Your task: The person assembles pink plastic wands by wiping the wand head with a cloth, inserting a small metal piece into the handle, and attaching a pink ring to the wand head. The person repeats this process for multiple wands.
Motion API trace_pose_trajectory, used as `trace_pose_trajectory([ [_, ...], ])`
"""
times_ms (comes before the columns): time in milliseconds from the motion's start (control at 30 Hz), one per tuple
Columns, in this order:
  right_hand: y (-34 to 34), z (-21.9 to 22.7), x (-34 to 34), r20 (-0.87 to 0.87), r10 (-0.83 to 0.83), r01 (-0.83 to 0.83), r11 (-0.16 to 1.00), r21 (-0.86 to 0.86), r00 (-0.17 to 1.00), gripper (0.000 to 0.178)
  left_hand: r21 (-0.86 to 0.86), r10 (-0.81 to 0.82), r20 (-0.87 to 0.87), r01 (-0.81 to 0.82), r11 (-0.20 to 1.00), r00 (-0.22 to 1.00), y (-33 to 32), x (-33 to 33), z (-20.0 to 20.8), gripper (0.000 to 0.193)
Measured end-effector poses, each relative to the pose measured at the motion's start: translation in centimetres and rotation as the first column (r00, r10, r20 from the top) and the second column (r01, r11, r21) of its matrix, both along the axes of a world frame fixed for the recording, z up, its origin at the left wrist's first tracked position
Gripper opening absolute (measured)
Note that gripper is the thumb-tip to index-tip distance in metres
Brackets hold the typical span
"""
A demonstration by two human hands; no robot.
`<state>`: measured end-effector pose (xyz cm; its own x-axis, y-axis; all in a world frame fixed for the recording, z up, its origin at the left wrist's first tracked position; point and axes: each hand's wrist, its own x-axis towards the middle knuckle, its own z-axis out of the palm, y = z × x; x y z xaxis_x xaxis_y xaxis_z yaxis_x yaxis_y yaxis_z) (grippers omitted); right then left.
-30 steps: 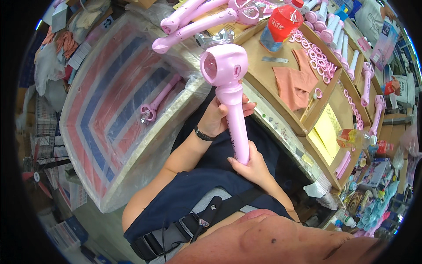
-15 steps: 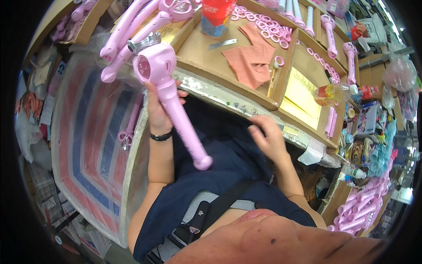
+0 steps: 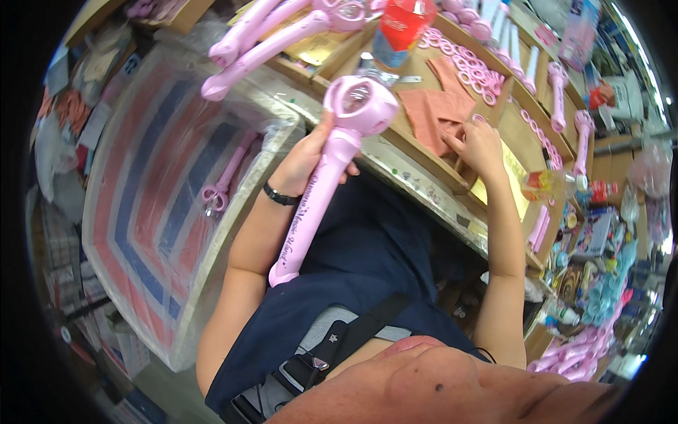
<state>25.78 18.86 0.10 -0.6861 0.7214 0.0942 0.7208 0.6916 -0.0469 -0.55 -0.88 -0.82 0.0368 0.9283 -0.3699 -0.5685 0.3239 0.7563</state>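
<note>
My left hand (image 3: 311, 157) is wrapped round the neck of a pink toy wand (image 3: 318, 187). The wand's rounded head, with clear windows in its sides, points up, and its long handle slants down to my dark apron. Dark lettering runs along the handle. Over the cardboard tray, my right hand (image 3: 484, 150) has its fingers bent down beside a salmon-coloured cloth (image 3: 436, 106). A small pink ring (image 3: 479, 119) shows just past its fingertips. Whatever these fingers pinch is hidden by the hand.
Several pink rings (image 3: 470, 67) lie behind the cloth, near a red and blue cup (image 3: 401, 32). More pink wands (image 3: 275, 49) rest at the back left. A bottle (image 3: 547, 185) lies at the right. A striped, plastic-lined bin (image 3: 152, 212) stands at my left.
My right hand has moved up from the table's front edge into the tray beside the cloth. The wand in my left hand has shifted right, its handle swinging toward the left.
</note>
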Motion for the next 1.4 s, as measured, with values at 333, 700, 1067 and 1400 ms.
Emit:
trace_pose_trajectory([
  [333,-1.4,0.0,-1.9,-0.166,-0.210,0.169,0.958,-0.230,0.963,0.044,0.072,-0.038,0.187,0.024,0.997,0.982,0.1,0.0,0.3,0.059],
  [700,-5.0,3.6,1.2,-0.452,-0.198,0.197,0.979,-0.049,0.870,0.021,0.174,-0.160,0.506,0.081,0.981,0.847,0.5,0.8,-1.3,0.068],
  [1067,-14.1,1.9,0.1,-0.962,-0.043,-0.106,0.992,-0.074,0.269,0.027,0.228,-0.269,0.840,0.144,0.963,0.471,0.2,2.6,-2.3,0.077],
  [1400,-14.2,-0.4,-1.5,-0.980,-0.056,-0.265,0.958,-0.106,0.190,0.022,0.173,-0.214,0.828,0.127,0.977,0.518,0.1,2.9,-1.9,0.081],
])
